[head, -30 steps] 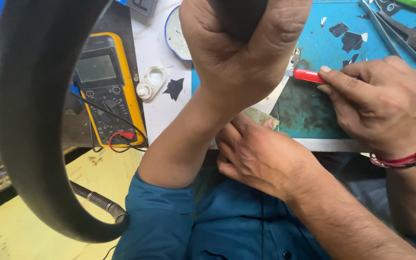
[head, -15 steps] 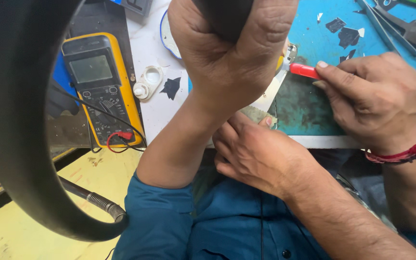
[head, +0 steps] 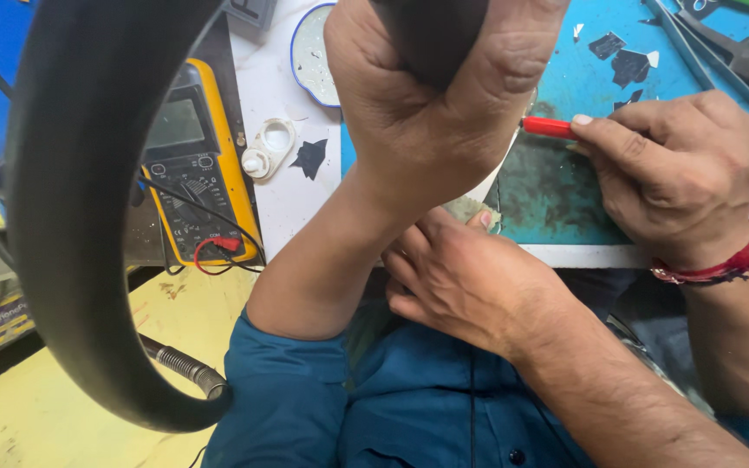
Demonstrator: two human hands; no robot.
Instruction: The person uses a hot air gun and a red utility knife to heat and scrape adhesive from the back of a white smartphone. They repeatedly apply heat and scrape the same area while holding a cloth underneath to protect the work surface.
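Observation:
My left hand [head: 426, 121] is raised close to the camera, clenched around a black curved band [head: 71, 217] that sweeps in a wide loop down the left side. To the right, my right hand [head: 678, 173], with a red thread on its wrist, pinches a thin red-handled tool [head: 548, 127] over a stained teal mat [head: 556, 191]. The tool's tip is hidden behind my left fist. A third hand [head: 470, 277] lies below the fist at the mat's near edge, fingers on a small greyish piece. Its bare forearm runs to the lower right across a teal shirt.
A yellow multimeter [head: 188, 165] with red and black leads lies at the left, next to a small white plastic part [head: 269, 147] and a round dish [head: 314, 56]. Black scraps [head: 626, 61] and metal hand tools [head: 739, 52] lie on the mat's far side. A metal gooseneck [head: 179, 364] crosses the yellow tabletop [head: 62, 425].
The view swayed slightly and came back. All three hands keep their places and their grips.

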